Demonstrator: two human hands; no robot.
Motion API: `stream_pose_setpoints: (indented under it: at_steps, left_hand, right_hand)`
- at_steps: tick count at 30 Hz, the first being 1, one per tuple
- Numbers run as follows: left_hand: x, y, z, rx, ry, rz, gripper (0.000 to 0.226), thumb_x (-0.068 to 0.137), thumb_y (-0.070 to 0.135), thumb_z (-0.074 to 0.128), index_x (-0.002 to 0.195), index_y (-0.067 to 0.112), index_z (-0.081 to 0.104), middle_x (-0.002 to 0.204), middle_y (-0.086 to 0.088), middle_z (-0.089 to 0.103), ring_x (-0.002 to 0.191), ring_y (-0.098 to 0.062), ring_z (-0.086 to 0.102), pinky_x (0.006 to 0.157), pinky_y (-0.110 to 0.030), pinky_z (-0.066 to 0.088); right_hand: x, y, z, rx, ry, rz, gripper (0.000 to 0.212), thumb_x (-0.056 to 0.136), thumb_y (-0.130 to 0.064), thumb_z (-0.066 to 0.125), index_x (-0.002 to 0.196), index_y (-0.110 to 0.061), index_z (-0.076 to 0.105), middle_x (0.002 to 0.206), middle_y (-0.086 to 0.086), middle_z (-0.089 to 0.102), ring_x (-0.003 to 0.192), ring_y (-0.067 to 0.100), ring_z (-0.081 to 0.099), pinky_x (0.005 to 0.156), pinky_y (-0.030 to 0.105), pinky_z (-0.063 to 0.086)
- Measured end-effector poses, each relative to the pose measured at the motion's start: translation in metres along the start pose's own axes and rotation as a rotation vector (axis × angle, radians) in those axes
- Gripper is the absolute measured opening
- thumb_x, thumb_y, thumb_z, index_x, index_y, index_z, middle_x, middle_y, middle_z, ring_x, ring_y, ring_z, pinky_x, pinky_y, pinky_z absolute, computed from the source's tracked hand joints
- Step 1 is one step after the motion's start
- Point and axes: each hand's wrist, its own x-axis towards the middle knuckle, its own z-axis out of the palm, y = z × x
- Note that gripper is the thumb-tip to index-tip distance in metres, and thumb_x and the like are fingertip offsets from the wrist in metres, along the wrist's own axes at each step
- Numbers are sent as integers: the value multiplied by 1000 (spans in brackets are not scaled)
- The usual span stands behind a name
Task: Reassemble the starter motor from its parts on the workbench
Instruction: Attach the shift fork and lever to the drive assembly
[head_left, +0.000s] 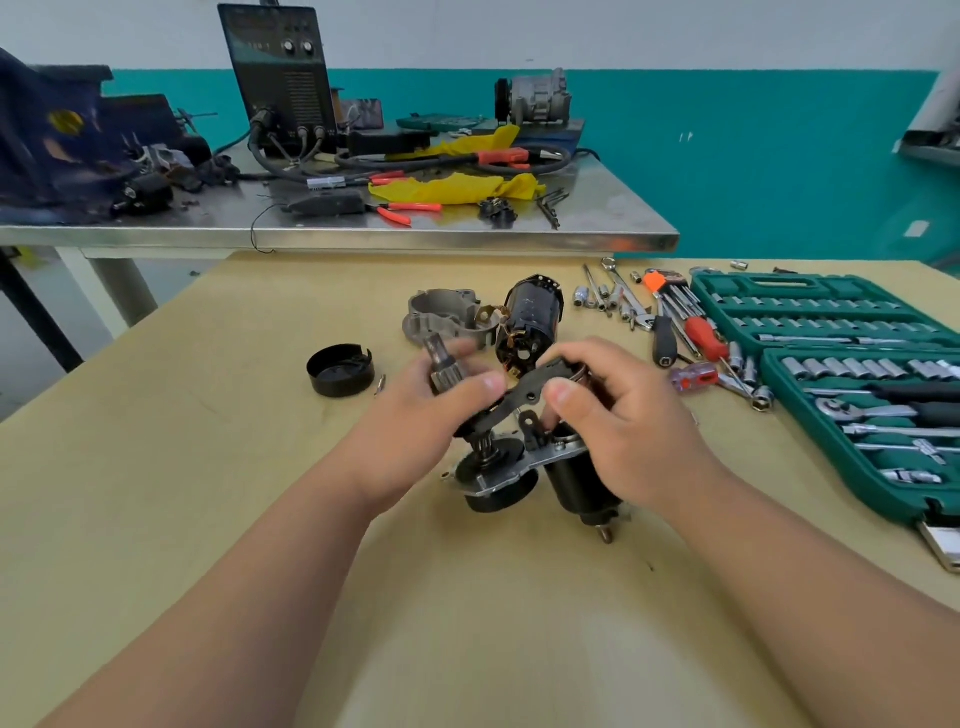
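The left hand (441, 415) is gripping a gear shaft (441, 358), with its fingers curled round it. The right hand (634, 431) is pinching a black lever (535, 384) with thumb and fingers. The lever is reaching across to the shaft. Both are being held just above a metal plate (498, 475) sitting on the bench (260, 519). A black motor (530, 317), a grey housing (441, 314) and a black cap (340, 370) are lying behind. A green tool case (831, 332) is lying open on the right.
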Motion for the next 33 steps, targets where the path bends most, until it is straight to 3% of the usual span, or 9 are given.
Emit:
stream_pose_setpoints:
  at_steps: [3,5,9,14,16,20,24,29,33]
  left_hand:
    - [-15,-15,-5,132,-121,-20,62,71,69,60,123,36,54,103,29,67,96,14,61,77,-9,44]
    - [-22,-20,0,152,-174,22,47,86,67,51,120,35,55,106,28,67,101,14,59,80,-4,42]
    - [-27,-17,20,70,-22,67,55,78,61,40,122,31,53,106,29,62,96,25,52,75,5,36]
    - [-30,-9,26,-12,121,119,38,79,63,38,109,42,50,92,50,57,94,29,50,73,6,35]
    - [-30,-8,24,-49,135,122,40,85,69,40,111,41,51,97,46,59,96,25,53,73,4,38]
    - [-32,-4,23,-89,143,120,25,87,60,49,108,47,55,102,41,63,99,20,56,73,2,41]
    - [-31,1,27,-147,210,170,22,86,50,50,102,43,63,99,30,69,95,12,62,72,-2,44]
    - [-29,1,29,-126,236,178,38,75,66,52,96,38,68,97,4,72,94,-14,68,79,-28,55]
    - [-28,3,28,-139,237,147,33,82,60,54,97,35,69,99,5,73,97,-15,68,89,-36,54]
  right_hand:
    - [0,0,1,6,23,-19,12,86,-44,49,95,-46,56,81,-11,64,79,5,63,67,12,47]
    - [1,0,0,6,33,-22,13,85,-46,48,94,-45,57,81,-11,64,80,7,62,67,14,47]
    - [0,1,-3,60,24,64,16,87,-39,52,99,-42,61,84,-9,68,80,9,65,67,18,51]
    - [5,-3,-16,9,-73,82,16,93,-32,54,103,-37,65,88,-14,68,84,4,64,70,12,47]
    - [8,-6,-23,-72,-138,78,17,94,-30,54,104,-40,64,90,-17,68,87,4,63,76,20,50]
    - [13,-15,-29,-154,-207,67,15,92,-34,54,100,-43,63,87,-14,67,87,10,64,80,40,53]
    - [16,-18,-36,-229,-217,18,16,91,-44,50,101,-43,61,85,-26,59,85,1,56,68,27,41]
    - [13,-14,-38,-257,-222,45,21,87,-44,49,103,-42,61,84,-22,60,85,-1,55,72,30,45]
    - [6,-13,-32,-184,-124,30,15,90,-36,54,101,-41,63,82,-31,59,78,-5,54,63,6,37]
